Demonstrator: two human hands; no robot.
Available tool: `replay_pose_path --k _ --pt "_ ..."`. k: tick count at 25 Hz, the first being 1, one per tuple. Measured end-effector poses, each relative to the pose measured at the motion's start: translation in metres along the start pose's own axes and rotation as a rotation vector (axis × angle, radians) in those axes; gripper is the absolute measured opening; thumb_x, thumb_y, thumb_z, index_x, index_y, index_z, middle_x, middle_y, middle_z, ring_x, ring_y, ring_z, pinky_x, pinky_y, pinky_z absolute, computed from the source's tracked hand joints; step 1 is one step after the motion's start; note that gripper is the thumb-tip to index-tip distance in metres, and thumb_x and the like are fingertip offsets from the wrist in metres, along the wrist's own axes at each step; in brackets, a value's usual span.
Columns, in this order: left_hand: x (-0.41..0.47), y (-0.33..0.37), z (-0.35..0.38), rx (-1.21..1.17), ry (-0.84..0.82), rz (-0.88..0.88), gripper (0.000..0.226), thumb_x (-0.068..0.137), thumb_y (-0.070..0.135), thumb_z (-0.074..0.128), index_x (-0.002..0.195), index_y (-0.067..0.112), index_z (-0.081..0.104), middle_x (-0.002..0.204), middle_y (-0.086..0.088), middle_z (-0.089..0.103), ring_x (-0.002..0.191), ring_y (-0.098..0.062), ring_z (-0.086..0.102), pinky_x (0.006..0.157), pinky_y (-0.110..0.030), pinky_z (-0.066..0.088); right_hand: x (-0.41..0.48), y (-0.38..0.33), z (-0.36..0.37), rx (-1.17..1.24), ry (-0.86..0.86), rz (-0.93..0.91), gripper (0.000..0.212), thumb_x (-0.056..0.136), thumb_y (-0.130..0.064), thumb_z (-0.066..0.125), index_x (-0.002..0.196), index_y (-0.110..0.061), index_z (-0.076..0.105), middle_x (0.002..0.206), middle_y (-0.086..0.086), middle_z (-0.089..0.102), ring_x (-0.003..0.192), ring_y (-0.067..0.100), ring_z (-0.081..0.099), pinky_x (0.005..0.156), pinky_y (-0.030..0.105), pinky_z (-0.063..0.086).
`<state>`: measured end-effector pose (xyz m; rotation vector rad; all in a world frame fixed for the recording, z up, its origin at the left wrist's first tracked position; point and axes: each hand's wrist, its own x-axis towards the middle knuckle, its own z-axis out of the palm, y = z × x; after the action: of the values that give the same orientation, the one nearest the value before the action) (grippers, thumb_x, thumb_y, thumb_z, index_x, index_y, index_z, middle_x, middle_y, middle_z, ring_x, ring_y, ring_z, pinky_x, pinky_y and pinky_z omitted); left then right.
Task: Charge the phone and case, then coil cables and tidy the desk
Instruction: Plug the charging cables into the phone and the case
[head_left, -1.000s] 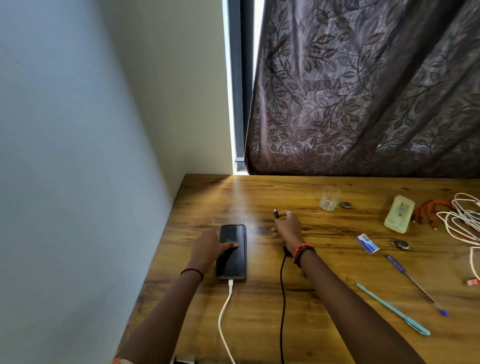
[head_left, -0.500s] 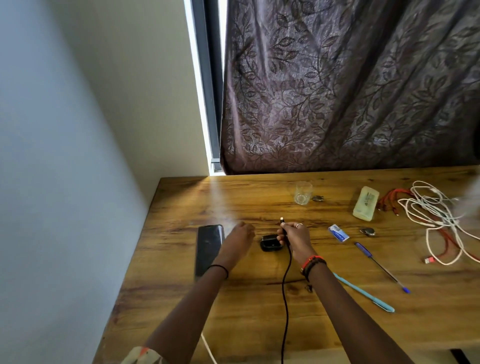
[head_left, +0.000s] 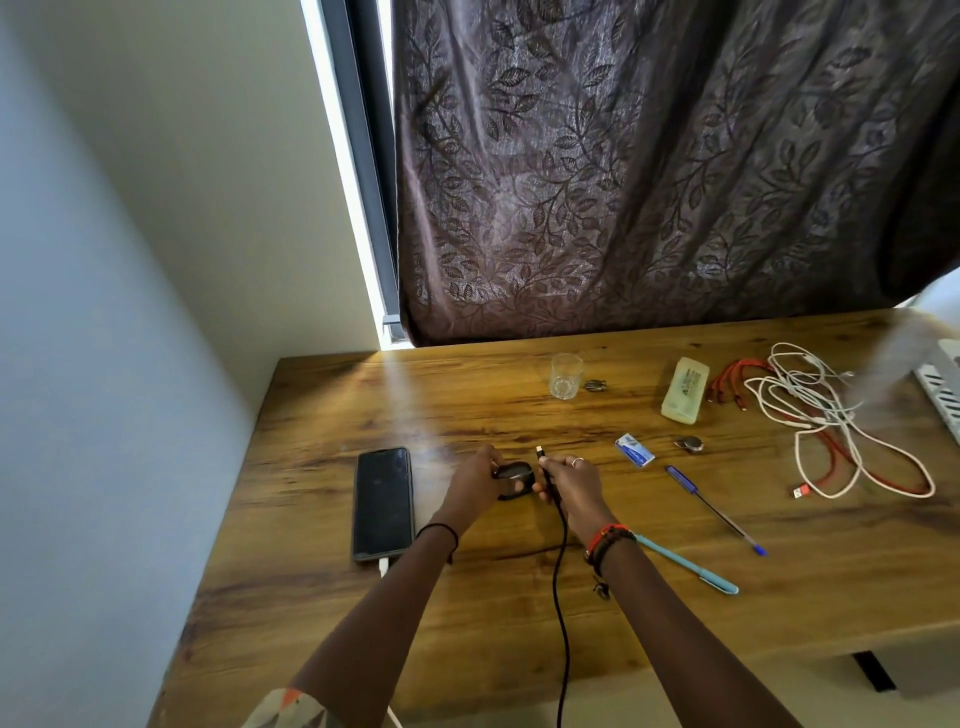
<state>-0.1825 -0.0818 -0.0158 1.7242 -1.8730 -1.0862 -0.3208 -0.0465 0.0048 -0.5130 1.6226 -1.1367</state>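
1. Head view: the left hand (head_left: 475, 483) grips the black case (head_left: 511, 479) near the middle of the desk (head_left: 519, 649). Just beside it, the right hand (head_left: 571, 486) pinches the black cable (head_left: 558, 587) below its plug.
2. The phone (head_left: 383, 503) lies flat by the desk's left edge, with a white cable (head_left: 383, 566) in its near end.

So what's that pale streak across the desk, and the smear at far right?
Head view: daylight leaks through the overexposed gap beside the curtain and falls as a pale streak on the desk toward the phone. Head view, right edge: a hazy smear hangs over the white cables; cause unclear. Head view: the wide lens makes the window frame lean.
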Motion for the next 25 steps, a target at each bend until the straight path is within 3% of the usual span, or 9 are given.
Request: replay_pose_path --k 2,4,7,9,13,17,22,25 --pt "-0.006 0.001 0.001 -0.126 0.035 -0.020 0.038 0.077 0.020 0.075 0.108 0.012 0.054 0.104 -0.003 0.060 0.089 -0.016 0.056 0.062 -0.017 0.046 -0.004 -0.001 -0.002 0.016 -0.027 -0.013 0.006 0.088 -0.009 0.061 0.087 -0.004 0.062 0.074 0.010 0.065 0.054 0.017 0.059 0.049 0.026 0.048" --pt "-0.010 0.003 -0.004 -0.224 0.053 -0.027 0.037 0.083 0.018 0.069 0.118 0.010 0.057 0.109 -0.002 0.059 0.096 -0.016 0.057 0.065 -0.013 0.046 -0.009 -0.004 -0.003 0.021 -0.035 -0.046 0.007 0.088 -0.009 0.062 0.090 -0.003 0.062 0.074 0.010 0.066 0.054 0.017 0.058 0.049 0.025 0.048" --pt "-0.010 0.010 -0.020 -0.488 0.039 -0.068 0.035 0.089 0.019 0.062 0.123 0.008 0.059 0.120 -0.009 0.062 0.105 -0.023 0.061 0.087 -0.032 0.053 -0.017 -0.014 -0.003 0.000 -0.034 -0.117 0.007 0.087 -0.012 0.063 0.087 -0.006 0.063 0.073 0.008 0.067 0.053 0.014 0.056 0.049 0.023 0.046" --pt "-0.012 0.019 -0.034 -0.747 -0.001 -0.101 0.033 0.092 0.017 0.057 0.121 0.000 0.058 0.111 -0.013 0.065 0.100 -0.024 0.063 0.089 -0.036 0.053 -0.024 -0.021 0.000 -0.015 -0.059 -0.150 0.008 0.087 -0.016 0.064 0.083 -0.008 0.064 0.072 0.006 0.067 0.054 0.013 0.055 0.049 0.022 0.045" --pt "-0.018 0.043 -0.062 -1.098 -0.014 -0.128 0.029 0.095 0.013 0.051 0.117 -0.006 0.055 0.095 -0.010 0.064 0.086 -0.018 0.060 0.080 -0.026 0.048 -0.043 -0.036 0.011 -0.029 -0.140 -0.242 0.018 0.085 -0.020 0.067 0.085 -0.002 0.067 0.074 0.009 0.069 0.054 0.013 0.055 0.051 0.023 0.045" --pt "-0.021 0.058 -0.082 -1.184 0.019 -0.148 0.032 0.095 0.015 0.050 0.119 -0.006 0.053 0.091 -0.011 0.061 0.080 -0.016 0.058 0.068 -0.021 0.050 -0.063 -0.054 0.024 -0.030 -0.193 -0.367 0.021 0.084 -0.019 0.067 0.082 0.001 0.067 0.075 0.015 0.070 0.049 0.013 0.055 0.050 0.024 0.047" --pt "-0.029 0.065 -0.097 -1.209 0.033 -0.112 0.031 0.096 0.017 0.051 0.118 -0.005 0.053 0.090 -0.012 0.060 0.077 -0.016 0.057 0.072 -0.022 0.049 -0.077 -0.067 0.033 -0.067 -0.142 -0.465 0.019 0.083 -0.024 0.069 0.072 -0.009 0.065 0.070 0.015 0.071 0.049 0.014 0.058 0.054 0.029 0.051" --pt "-0.032 0.067 -0.102 -1.201 0.048 -0.081 0.027 0.095 0.018 0.051 0.110 -0.003 0.057 0.089 -0.011 0.060 0.077 -0.015 0.057 0.071 -0.021 0.049 -0.083 -0.070 0.033 -0.061 -0.153 -0.488 0.020 0.083 -0.022 0.069 0.073 -0.006 0.065 0.066 0.011 0.070 0.047 0.015 0.057 0.050 0.027 0.049"
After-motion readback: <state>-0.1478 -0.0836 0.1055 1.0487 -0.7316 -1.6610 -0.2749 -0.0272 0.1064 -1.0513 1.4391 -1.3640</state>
